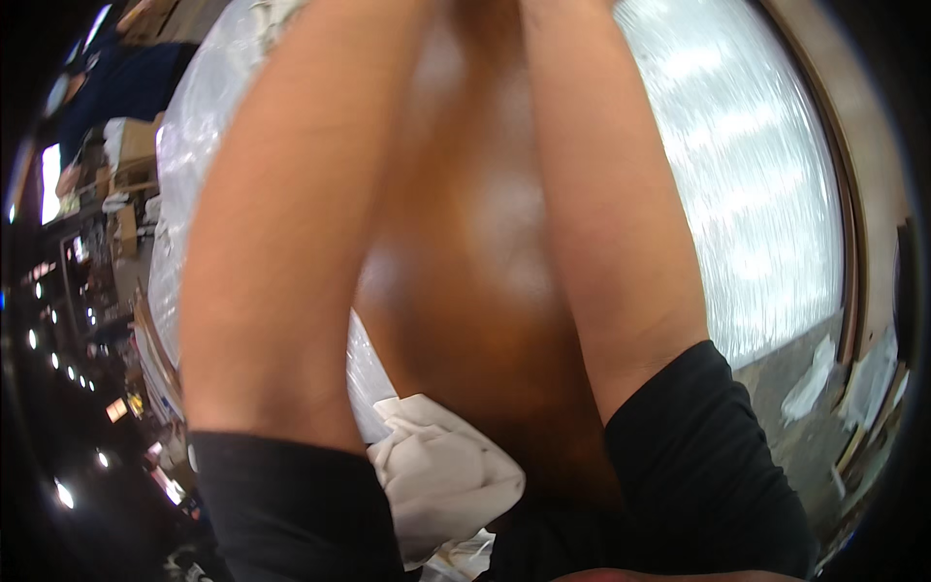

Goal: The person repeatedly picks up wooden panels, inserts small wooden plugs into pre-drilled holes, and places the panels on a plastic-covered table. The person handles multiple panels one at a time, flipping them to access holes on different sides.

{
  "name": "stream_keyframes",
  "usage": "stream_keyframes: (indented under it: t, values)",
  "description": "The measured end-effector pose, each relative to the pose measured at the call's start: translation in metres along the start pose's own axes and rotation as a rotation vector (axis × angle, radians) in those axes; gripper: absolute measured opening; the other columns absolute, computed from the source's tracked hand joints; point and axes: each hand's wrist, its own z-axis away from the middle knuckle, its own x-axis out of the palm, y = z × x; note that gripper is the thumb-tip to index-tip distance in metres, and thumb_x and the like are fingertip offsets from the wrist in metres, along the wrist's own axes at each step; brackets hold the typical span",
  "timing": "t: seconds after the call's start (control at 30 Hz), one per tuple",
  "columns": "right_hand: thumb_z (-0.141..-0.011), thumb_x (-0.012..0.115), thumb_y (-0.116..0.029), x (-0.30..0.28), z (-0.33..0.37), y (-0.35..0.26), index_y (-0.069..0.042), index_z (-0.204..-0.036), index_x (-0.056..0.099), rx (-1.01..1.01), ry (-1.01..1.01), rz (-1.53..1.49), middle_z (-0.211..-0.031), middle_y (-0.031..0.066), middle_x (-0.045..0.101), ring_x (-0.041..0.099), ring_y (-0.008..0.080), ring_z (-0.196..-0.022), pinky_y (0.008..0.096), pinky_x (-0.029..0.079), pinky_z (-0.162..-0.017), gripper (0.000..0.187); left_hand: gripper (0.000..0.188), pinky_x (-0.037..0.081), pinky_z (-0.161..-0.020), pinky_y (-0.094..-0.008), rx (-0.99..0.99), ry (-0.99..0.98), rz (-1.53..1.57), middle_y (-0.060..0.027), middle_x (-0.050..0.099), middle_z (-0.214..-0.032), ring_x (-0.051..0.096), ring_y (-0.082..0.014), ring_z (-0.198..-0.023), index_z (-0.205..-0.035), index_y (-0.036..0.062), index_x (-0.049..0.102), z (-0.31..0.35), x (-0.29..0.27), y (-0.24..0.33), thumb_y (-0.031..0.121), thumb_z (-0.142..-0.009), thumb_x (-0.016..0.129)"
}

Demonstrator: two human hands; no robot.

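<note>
Both my forearms, in short black sleeves, stretch up the picture and leave it at the top edge, so my left hand and my right hand are out of sight. Between the arms lies a long brown panel (465, 291) with a smooth, glossy surface, blurred in places. What my hands touch or hold at its far end is hidden. A bunched off-white cloth (441, 475) rests near my body, beside the panel's lower left edge.
Clear plastic wrap (184, 175) bulges left of my arm. To the right stands a large surface covered in shiny stretch film (756, 184). A person in dark clothing (131, 92) is at the far upper left, near cardboard boxes (131, 145). Plastic scraps (810, 383) lie at lower right.
</note>
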Motion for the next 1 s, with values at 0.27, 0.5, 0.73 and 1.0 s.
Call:
stream_keyframes:
  t: [0.27, 0.5, 0.73, 1.0]
  values:
    - [-0.096, 0.059, -0.01, 0.004, -0.003, 0.005, 0.0, -0.094, 0.064, 0.025, -0.047, -0.046, -0.072, 0.0072, 0.06, 0.05, 0.014, -0.05, 0.0292, 0.036, -0.04, 0.012, 0.027, 0.054, -0.093, -0.0524, -0.029, 0.525, 0.113, -0.0314, 0.072, -0.106, 0.07, -0.0457, -0.105, -0.098, -0.0053, 0.071, 0.018, 0.004, 0.004, 0.021, -0.096, 0.067]
    - [-0.097, 0.063, -0.014, 0.004, -0.011, 0.004, -0.003, -0.1, 0.066, 0.037, -0.028, 0.009, -0.077, 0.0093, 0.064, 0.055, 0.0151, -0.056, 0.0293, 0.043, -0.049, 0.012, 0.041, 0.051, -0.076, -0.0501, -0.281, 0.655, 0.565, -0.0277, 0.07, -0.096, 0.069, -0.0328, -0.085, -0.102, 0.0004, 0.057, 0.179, -0.024, 0.045, 0.041, -0.107, 0.058]
    - [-0.097, 0.061, -0.009, -0.012, -0.006, 0.028, 0.001, -0.103, 0.068, -0.234, -0.396, 0.506, -0.083, 0.0151, 0.072, 0.068, 0.0227, -0.065, 0.0371, 0.054, -0.056, 0.013, 0.032, 0.05, -0.063, -0.0464, -0.417, 0.548, 0.574, -0.0177, 0.065, -0.072, 0.065, -0.0343, -0.065, -0.092, 0.003, 0.053, 0.353, 0.034, 0.145, 0.03, -0.108, 0.06]
    - [-0.101, 0.061, -0.012, -0.225, 0.024, -0.124, 0.0, -0.103, 0.065, 0.203, -0.466, 0.496, -0.082, 0.01, 0.065, 0.063, 0.0211, -0.066, 0.0382, 0.057, -0.06, 0.012, 0.024, 0.053, -0.074, -0.0439, -0.687, 0.532, 0.83, -0.0141, 0.07, -0.09, 0.068, -0.0308, -0.08, -0.099, 0.0037, 0.063, 0.397, 0.045, 0.192, 0.026, -0.098, 0.073]
